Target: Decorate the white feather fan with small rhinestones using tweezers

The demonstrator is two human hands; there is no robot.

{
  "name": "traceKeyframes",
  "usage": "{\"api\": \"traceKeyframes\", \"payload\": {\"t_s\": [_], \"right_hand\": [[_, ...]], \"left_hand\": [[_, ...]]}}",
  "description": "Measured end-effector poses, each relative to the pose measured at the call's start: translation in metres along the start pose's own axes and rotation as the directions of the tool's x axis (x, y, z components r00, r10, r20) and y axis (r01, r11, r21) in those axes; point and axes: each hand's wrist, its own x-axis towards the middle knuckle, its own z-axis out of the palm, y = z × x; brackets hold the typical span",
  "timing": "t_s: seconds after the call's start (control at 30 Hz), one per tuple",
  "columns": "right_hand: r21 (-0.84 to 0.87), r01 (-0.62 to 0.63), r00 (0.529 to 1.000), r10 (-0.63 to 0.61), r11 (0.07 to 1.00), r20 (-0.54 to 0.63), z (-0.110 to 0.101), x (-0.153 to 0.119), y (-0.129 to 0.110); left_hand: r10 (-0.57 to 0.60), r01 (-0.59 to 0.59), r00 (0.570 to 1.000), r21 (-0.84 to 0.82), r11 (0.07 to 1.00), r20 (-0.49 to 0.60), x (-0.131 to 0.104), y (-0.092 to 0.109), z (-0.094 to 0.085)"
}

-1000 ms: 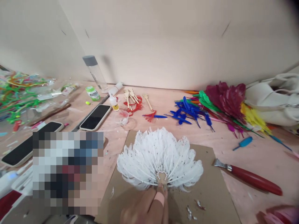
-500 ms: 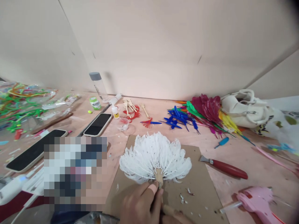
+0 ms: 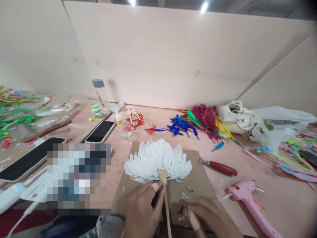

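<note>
A white feather fan (image 3: 158, 158) lies spread on a sheet of brown cardboard (image 3: 198, 172), its wooden handle (image 3: 168, 215) pointing toward me. My left hand (image 3: 143, 205) is closed at the top of the handle, with thumb and finger pinched just below the feathers. Something small and shiny shows at those fingertips; I cannot make out what it is. To the right of the handle is my right hand (image 3: 210, 215), blurred by motion, low over the cardboard. Near its fingertips lie small silvery-white bits (image 3: 184, 195) and a blurred red and white thing (image 3: 182, 213).
A red-handled blade tool (image 3: 221, 167) and a pink glue gun (image 3: 250, 198) lie to the right. Coloured feathers (image 3: 204, 115) and a white bag (image 3: 235, 117) are behind. Phones (image 3: 100, 131), a small glue bottle (image 3: 119, 119) and a clear bottle (image 3: 102, 96) stand or lie left.
My right hand has moved from beside the left hand at the handle out to the right, baring the handle. My left hand stays on the fan. The view has tilted up and turned right.
</note>
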Motion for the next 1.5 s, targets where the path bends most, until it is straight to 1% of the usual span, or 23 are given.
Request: {"api": "traceKeyframes", "payload": {"t_s": [0.03,0.1,0.13,0.27,0.33,0.43,0.53,0.67,0.77,0.87,0.97,1.1,1.2,1.37,1.43,1.5], "right_hand": [[-0.078,-0.122,0.989,0.115,0.989,-0.094,-0.007,0.000,0.004],[-0.170,-0.254,0.959,0.225,0.952,-0.171,-0.015,-0.001,0.009],[-0.183,-0.302,0.946,0.271,0.935,-0.177,-0.015,-0.002,0.011],[-0.134,-0.414,0.910,0.408,0.901,-0.069,-0.005,-0.003,0.018],[-0.130,-0.416,0.909,0.416,0.900,-0.028,0.002,0.000,0.019],[-0.139,-0.408,0.912,0.410,0.902,-0.011,0.009,0.009,0.018],[-0.142,-0.406,0.912,0.410,0.903,-0.002,0.011,0.016,0.018],[-0.127,-0.408,0.911,0.412,0.904,0.007,0.011,0.018,0.021],[-0.120,-0.419,0.908,0.419,0.900,-0.028,0.011,0.016,0.023],[-0.129,-0.433,0.901,0.426,0.892,-0.082,0.010,0.012,0.026],[-0.139,-0.433,0.901,0.420,0.891,-0.111,0.005,0.008,0.029],[-0.165,-0.428,0.902,0.406,0.889,-0.148,-0.003,0.006,0.030],[-0.181,-0.439,0.894,0.408,0.880,-0.186,-0.008,0.010,0.027],[-0.162,-0.491,0.860,0.445,0.856,-0.251,-0.016,0.017,0.024],[-0.111,-0.535,0.828,0.493,0.837,-0.267,-0.020,0.015,0.025],[-0.045,-0.601,0.776,0.570,0.798,-0.270,-0.025,0.011,0.030]], "left_hand": [[-0.005,0.005,1.000,-0.009,1.000,-0.008,-0.001,0.000,0.000],[-0.019,0.019,1.000,-0.039,0.999,-0.012,-0.002,-0.001,-0.001],[-0.034,0.033,0.999,-0.060,0.998,-0.012,-0.003,-0.002,-0.002],[-0.099,0.097,0.995,-0.146,0.985,-0.008,-0.003,-0.005,-0.004],[-0.118,0.117,0.993,-0.180,0.977,0.003,-0.003,-0.006,-0.005],[-0.126,0.124,0.992,-0.200,0.972,0.006,-0.003,-0.007,-0.007],[-0.131,0.128,0.991,-0.206,0.970,0.000,-0.003,-0.007,-0.006],[-0.133,0.128,0.991,-0.223,0.966,-0.007,-0.005,-0.005,-0.008],[-0.143,0.136,0.990,-0.249,0.959,-0.010,-0.004,-0.003,-0.012],[-0.187,0.183,0.982,-0.290,0.939,0.012,-0.003,-0.001,-0.016],[-0.215,0.216,0.976,-0.310,0.926,0.039,-0.002,0.000,-0.016],[-0.204,0.204,0.978,-0.319,0.925,0.034,-0.003,-0.001,-0.015],[-0.206,0.212,0.977,-0.312,0.926,0.053,-0.002,-0.001,-0.015],[-0.204,0.215,0.977,-0.298,0.930,0.068,-0.001,0.000,-0.017],[-0.204,0.216,0.976,-0.290,0.932,0.070,-0.001,0.000,-0.017],[-0.204,0.216,0.976,-0.280,0.935,0.071,-0.002,0.000,-0.017]]}}
